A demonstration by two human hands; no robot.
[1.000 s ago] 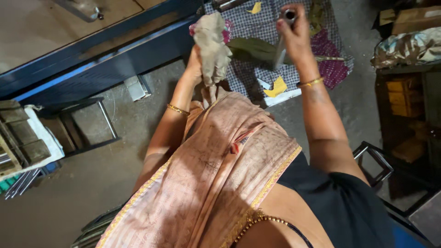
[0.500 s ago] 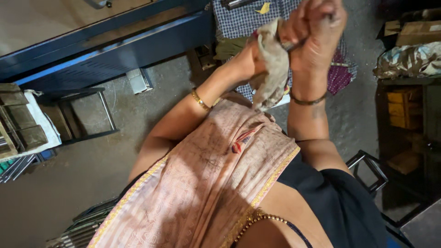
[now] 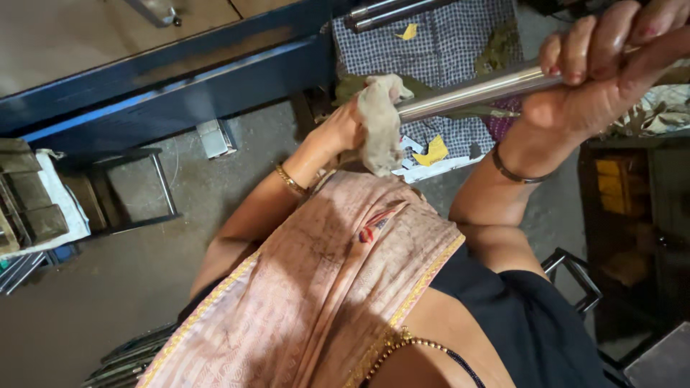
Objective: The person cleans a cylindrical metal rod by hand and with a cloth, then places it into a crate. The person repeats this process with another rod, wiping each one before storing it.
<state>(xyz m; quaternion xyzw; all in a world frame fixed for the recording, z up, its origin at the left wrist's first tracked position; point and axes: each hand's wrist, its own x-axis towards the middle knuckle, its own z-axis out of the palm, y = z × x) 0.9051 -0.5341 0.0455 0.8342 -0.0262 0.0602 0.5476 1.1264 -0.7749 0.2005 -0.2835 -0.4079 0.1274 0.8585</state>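
The right hand is gripping a steel rod, fingers closed around it. The left hand is clutching a grey rag against the rod's end.

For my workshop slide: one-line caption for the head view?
Right hand grips a shiny metal rod while left hand presses a grey rag around its end.

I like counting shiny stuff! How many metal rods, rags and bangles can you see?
Rods: 3, one held, two lying on the cloth
Rags: 1
Bangles: 2
Total: 6
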